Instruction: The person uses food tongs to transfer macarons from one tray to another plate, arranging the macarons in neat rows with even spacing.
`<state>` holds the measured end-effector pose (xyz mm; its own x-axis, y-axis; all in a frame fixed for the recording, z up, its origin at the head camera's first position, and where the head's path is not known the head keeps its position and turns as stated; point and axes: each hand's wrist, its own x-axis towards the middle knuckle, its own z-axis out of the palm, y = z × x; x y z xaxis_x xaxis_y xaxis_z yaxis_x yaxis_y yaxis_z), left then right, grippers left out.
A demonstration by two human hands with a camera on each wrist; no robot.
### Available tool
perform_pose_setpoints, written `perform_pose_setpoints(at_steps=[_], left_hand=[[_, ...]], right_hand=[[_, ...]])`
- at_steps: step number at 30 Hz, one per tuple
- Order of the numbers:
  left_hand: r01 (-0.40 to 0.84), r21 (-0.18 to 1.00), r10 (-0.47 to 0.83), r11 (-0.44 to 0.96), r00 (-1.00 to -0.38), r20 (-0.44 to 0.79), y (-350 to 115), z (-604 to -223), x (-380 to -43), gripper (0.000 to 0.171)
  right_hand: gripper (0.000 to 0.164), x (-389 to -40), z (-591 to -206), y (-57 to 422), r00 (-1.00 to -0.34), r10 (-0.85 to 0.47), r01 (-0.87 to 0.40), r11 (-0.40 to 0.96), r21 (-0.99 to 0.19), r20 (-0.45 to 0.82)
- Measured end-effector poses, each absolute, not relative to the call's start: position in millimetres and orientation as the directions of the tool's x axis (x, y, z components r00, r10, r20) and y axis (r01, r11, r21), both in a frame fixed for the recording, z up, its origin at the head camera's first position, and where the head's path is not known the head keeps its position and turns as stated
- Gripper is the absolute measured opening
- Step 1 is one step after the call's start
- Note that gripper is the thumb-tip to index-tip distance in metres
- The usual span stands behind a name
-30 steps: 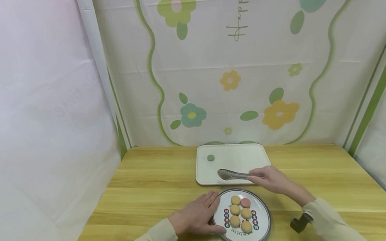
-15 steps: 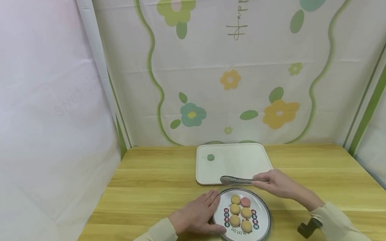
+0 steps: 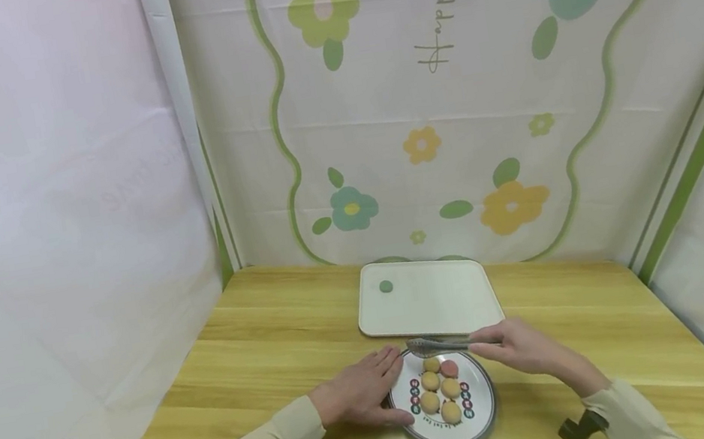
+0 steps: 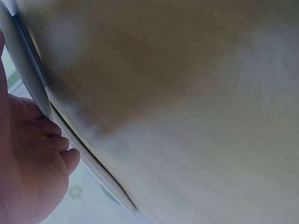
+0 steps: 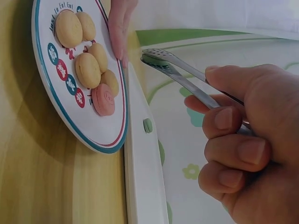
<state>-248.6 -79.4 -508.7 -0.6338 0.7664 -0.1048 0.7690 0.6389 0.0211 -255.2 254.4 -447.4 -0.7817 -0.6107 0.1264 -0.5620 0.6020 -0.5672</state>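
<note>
My right hand (image 3: 528,349) grips a pair of metal tongs (image 3: 439,347) over the far rim of the round plate (image 3: 479,386). In the right wrist view, a green macaron (image 5: 152,59) is pinched between the perforated tong tips, above the plate's level. Several yellow macarons (image 3: 430,381) and one pink macaron (image 3: 449,369) sit on the plate. My left hand (image 3: 364,392) rests flat against the plate's left rim, fingers straight and thumb over the edge. In the left wrist view, only part of that left hand (image 4: 32,163) shows beside the rim.
A white rectangular tray (image 3: 445,293) lies behind the plate, bearing another green macaron (image 3: 385,286) at its far left. Wooden tabletop (image 3: 263,354) extends on both sides. Behind the table hangs a flower-printed curtain (image 3: 376,109), with pale side curtains left and right.
My right hand has brought the tongs from above the tray back toward me, to over the plate's far edge. The left hand and plate stay put.
</note>
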Motion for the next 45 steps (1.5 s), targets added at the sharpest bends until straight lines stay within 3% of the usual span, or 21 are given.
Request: perform_pose_setpoints(at_steps=[8,18,24,45], left_hand=[[0.777,0.032,0.776,0.628,-0.623,-0.100,-80,-507,-249,0.106],[0.780,0.011,0.777,0.626,-0.622,-0.094,-81,-507,-250,0.106],[0.778,0.005,0.775,0.628,-0.625,-0.093,-81,-508,-249,0.107],[0.764,0.018,0.762,0.645,-0.640,-0.098,-80,-512,-249,0.108]], right_hand=[[0.026,-246,-450,260,-0.783,-0.616,-0.529,0.582,-0.618,0.090],[0.017,-237,-451,260,-0.722,-0.680,-0.581,0.496,-0.646,0.127],[0.023,-227,-445,257,-0.713,-0.698,-0.552,0.497,-0.669,0.070],[0.020,-219,-459,261,-0.608,-0.792,-0.560,0.376,-0.739,0.058]])
